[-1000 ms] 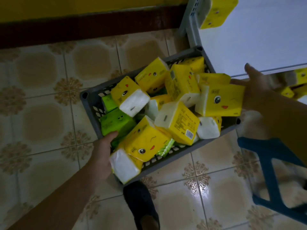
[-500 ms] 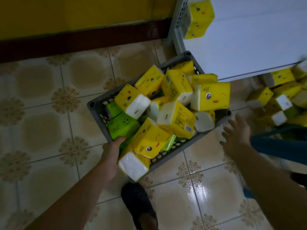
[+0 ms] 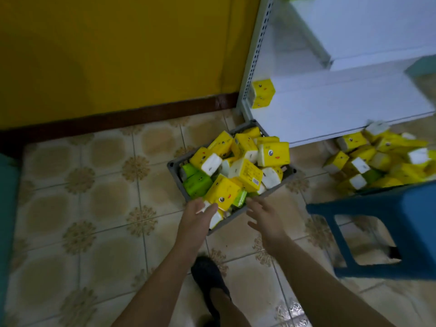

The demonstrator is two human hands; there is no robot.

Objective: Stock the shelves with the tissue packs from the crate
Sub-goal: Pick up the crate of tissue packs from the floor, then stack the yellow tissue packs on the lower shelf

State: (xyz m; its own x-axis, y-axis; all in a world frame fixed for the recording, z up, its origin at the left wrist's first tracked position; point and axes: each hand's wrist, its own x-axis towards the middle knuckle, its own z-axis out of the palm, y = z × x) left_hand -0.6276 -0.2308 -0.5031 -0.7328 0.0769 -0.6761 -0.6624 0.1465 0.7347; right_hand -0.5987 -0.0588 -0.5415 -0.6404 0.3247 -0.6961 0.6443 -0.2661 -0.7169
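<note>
L hand [image 3: 197, 217] & R hand [image 3: 263, 217] are spread, holding nothing, at near rim of crate [image 3: 173, 165] beside shelf [image 3: 330, 109]; tissue packs [image 3: 246, 172] sit heaped over rim, so a rough grab prob. spills some.

Both forearms are bare from the lower edge of the view up to the wrists. The left hand [image 3: 197, 215] and right hand [image 3: 264, 218] are bare too. One foot wears a dark, matte, round-toed slipper [image 3: 207, 277], with a bare ankle showing above it.
</note>
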